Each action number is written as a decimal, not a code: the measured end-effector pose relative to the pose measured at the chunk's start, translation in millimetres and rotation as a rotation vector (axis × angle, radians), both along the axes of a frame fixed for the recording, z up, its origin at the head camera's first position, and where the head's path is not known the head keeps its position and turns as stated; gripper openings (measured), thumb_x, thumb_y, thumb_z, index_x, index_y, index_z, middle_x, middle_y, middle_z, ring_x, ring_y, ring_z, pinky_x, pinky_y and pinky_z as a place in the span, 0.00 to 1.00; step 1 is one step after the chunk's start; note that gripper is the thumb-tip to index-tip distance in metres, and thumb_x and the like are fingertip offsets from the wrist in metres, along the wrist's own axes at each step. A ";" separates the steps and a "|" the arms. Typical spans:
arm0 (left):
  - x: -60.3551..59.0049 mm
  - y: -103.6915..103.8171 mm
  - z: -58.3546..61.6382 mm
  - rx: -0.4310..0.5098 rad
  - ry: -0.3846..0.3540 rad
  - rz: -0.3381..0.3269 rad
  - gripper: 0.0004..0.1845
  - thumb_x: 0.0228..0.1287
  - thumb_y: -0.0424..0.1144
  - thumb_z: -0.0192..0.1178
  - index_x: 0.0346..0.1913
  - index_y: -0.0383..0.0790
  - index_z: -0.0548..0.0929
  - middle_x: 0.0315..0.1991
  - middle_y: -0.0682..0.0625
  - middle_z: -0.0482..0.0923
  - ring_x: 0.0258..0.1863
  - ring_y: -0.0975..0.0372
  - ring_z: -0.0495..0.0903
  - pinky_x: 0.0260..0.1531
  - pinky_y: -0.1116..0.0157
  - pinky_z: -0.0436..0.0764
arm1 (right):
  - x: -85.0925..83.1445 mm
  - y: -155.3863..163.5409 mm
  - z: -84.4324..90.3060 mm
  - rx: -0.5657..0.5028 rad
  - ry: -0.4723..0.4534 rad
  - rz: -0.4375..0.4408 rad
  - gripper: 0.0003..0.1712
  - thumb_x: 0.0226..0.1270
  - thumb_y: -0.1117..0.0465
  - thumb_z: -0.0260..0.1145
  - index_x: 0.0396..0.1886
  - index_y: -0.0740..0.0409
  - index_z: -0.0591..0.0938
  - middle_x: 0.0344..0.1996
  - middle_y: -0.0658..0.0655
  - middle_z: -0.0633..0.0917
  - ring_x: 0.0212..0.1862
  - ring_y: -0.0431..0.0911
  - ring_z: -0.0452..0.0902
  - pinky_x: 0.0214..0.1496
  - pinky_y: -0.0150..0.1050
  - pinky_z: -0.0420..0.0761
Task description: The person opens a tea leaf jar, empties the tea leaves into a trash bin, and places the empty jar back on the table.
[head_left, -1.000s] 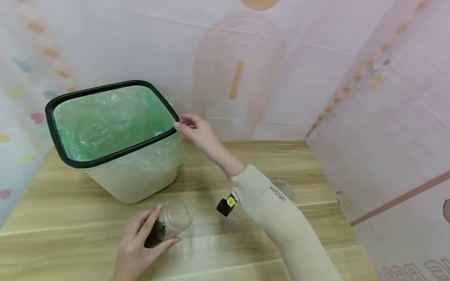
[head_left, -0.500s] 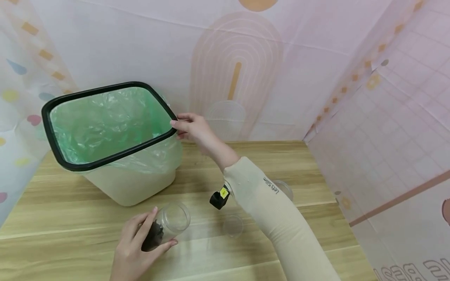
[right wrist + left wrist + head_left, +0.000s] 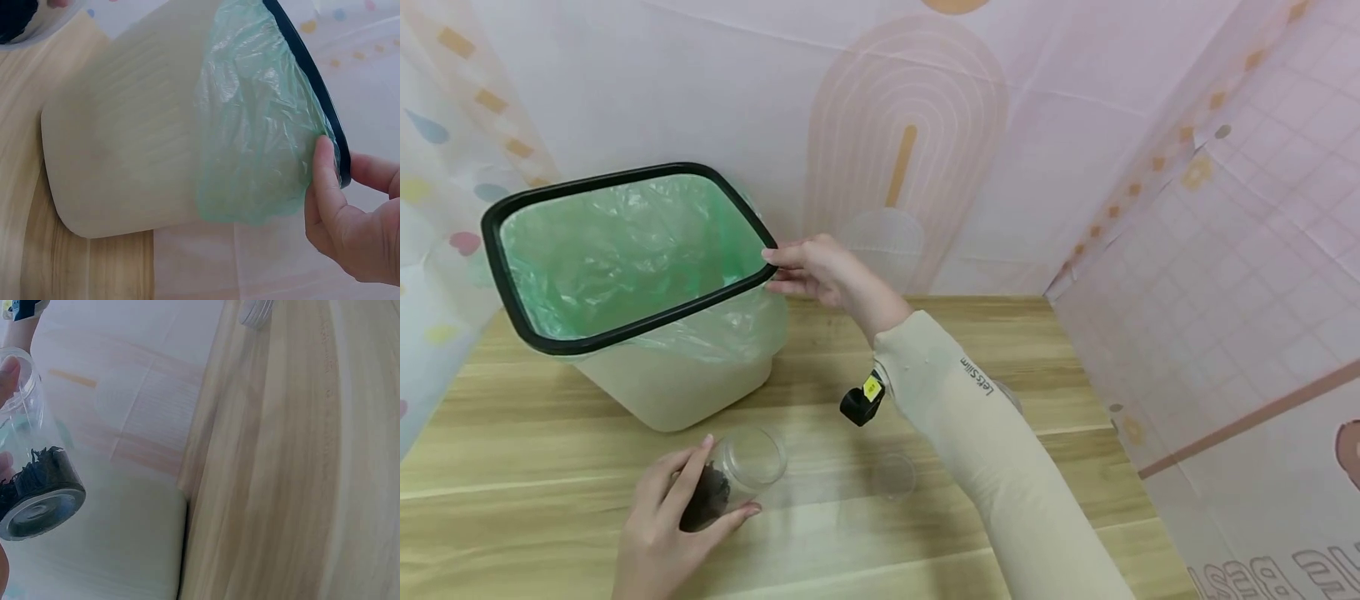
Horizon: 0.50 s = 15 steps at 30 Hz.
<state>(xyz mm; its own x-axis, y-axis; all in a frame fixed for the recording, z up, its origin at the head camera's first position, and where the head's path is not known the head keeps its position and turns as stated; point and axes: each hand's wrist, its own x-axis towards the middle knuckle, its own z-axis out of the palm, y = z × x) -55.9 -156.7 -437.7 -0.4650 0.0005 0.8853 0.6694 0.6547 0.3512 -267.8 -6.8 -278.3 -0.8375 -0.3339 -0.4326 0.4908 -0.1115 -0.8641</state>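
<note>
With the right hand [image 3: 816, 268] pinching the tilted waste bin's [image 3: 625, 275] black rim left of centre and the left hand [image 3: 662, 525] gripping the open jar [image 3: 726, 487] of dark leaves at lower left, a slip could topple the bin across the counter [image 3: 820, 533].

Layout on table [image 3: 587, 533], head view.
Bin [image 3: 677, 387] at rear left, tilted, bag [image 3: 617, 258] inside and folded over rim [image 3: 625, 333]. Right hand [image 3: 820, 271] at bin's right corner, on rim. Jar [image 3: 730, 479] in front of bin, on its side, held by left hand [image 3: 658, 529]. Lid [image 3: 893, 477] right of jar, flat on table, beneath right forearm.
</note>
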 end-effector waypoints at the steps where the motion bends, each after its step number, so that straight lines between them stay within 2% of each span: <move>1: 0.2 -1.2 0.4 0.002 0.006 0.007 0.39 0.52 0.64 0.59 0.48 0.26 0.80 0.35 0.33 0.76 0.36 0.48 0.72 0.55 0.77 0.66 | 0.0 -0.5 0.0 -0.001 0.001 -0.004 0.24 0.61 0.72 0.62 0.57 0.74 0.70 0.27 0.58 0.74 0.25 0.44 0.72 0.44 0.36 0.82; 6: 3.1 -9.9 1.1 0.037 0.019 0.037 0.40 0.50 0.64 0.61 0.48 0.27 0.80 0.35 0.33 0.76 0.40 0.52 0.73 0.55 0.76 0.67 | 1.1 -2.8 -1.6 -0.017 0.011 -0.017 0.04 0.61 0.73 0.61 0.34 0.72 0.76 0.22 0.57 0.74 0.23 0.44 0.71 0.43 0.37 0.83; 8: 4.1 -14.6 2.2 0.051 0.021 0.052 0.40 0.49 0.64 0.62 0.48 0.26 0.80 0.37 0.33 0.77 0.42 0.54 0.73 0.55 0.76 0.67 | 1.5 -3.6 -1.4 -0.019 0.009 -0.019 0.04 0.61 0.73 0.61 0.29 0.69 0.75 0.20 0.57 0.73 0.23 0.44 0.71 0.43 0.37 0.83; 10: 4.8 -20.5 6.0 0.054 0.005 0.065 0.41 0.49 0.64 0.62 0.49 0.25 0.79 0.38 0.33 0.77 0.45 0.57 0.73 0.56 0.75 0.67 | 1.5 -4.3 -0.5 -0.018 0.010 -0.018 0.04 0.62 0.72 0.61 0.28 0.68 0.75 0.20 0.57 0.73 0.23 0.44 0.71 0.43 0.37 0.83; 15: 7.3 -37.5 24.8 0.075 -0.066 0.125 0.46 0.48 0.67 0.61 0.51 0.22 0.75 0.44 0.36 0.79 0.52 0.69 0.71 0.56 0.78 0.66 | 1.6 -6.1 2.7 -0.004 0.002 -0.015 0.06 0.61 0.71 0.62 0.26 0.68 0.75 0.20 0.57 0.73 0.22 0.44 0.71 0.43 0.37 0.83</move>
